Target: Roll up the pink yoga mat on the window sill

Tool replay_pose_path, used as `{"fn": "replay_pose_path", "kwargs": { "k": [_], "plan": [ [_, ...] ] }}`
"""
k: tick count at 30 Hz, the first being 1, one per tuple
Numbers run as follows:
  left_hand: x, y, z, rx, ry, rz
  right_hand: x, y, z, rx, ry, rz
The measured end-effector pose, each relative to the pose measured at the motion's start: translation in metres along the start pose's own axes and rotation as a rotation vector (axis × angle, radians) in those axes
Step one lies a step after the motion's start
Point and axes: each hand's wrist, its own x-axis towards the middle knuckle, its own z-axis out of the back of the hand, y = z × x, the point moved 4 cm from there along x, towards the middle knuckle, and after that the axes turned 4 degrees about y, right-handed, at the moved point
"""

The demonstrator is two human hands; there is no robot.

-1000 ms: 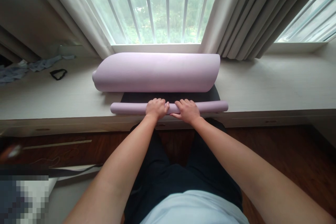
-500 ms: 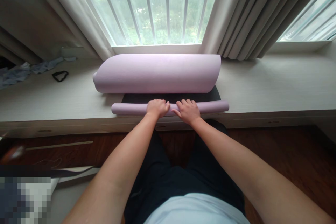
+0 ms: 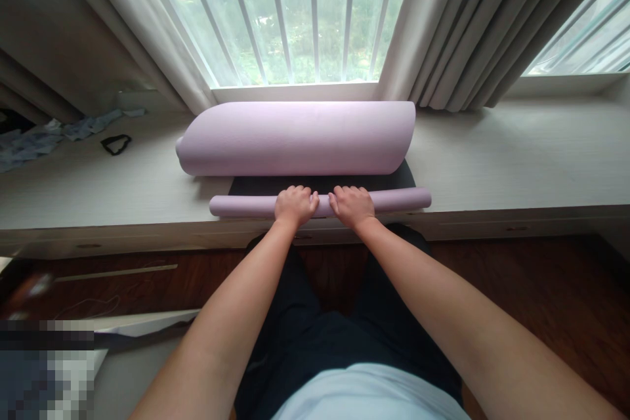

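Lilac narrow roll point(image 3: 251, 205) clasped by my left grip point(image 3: 296, 205) and right grip point(image 3: 352, 205); wider roll point(image 3: 300, 138) just beyond. I should press evenly, edges aligned.

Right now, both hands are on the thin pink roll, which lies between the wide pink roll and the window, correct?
Not quite: in the head view, the thin pink roll under the left hand and right hand lies on the near side of the wide pink roll, the one nearer the window.
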Motion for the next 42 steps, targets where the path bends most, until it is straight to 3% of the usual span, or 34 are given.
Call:
{"fn": "replay_pose_path", "kwargs": {
  "k": [6,19,22,26,42],
  "plan": [
    [-0.005,0.001,-0.001,-0.014,-0.074,-0.027,0.004,0.001,0.004,0.015,0.063,-0.022],
    [-0.002,0.001,-0.001,-0.05,-0.068,0.043,0.02,-0.001,0.008,0.044,0.149,-0.044],
    [-0.003,0.0,0.0,-0.024,-0.101,0.002,0.022,-0.002,0.008,0.045,0.165,-0.05],
    [-0.006,-0.001,0.0,0.003,-0.11,-0.089,0.023,-0.002,0.009,0.042,0.168,-0.058],
    [0.007,-0.001,0.002,-0.039,-0.047,-0.015,0.015,-0.003,0.01,0.022,0.122,-0.041]
  ]
}}
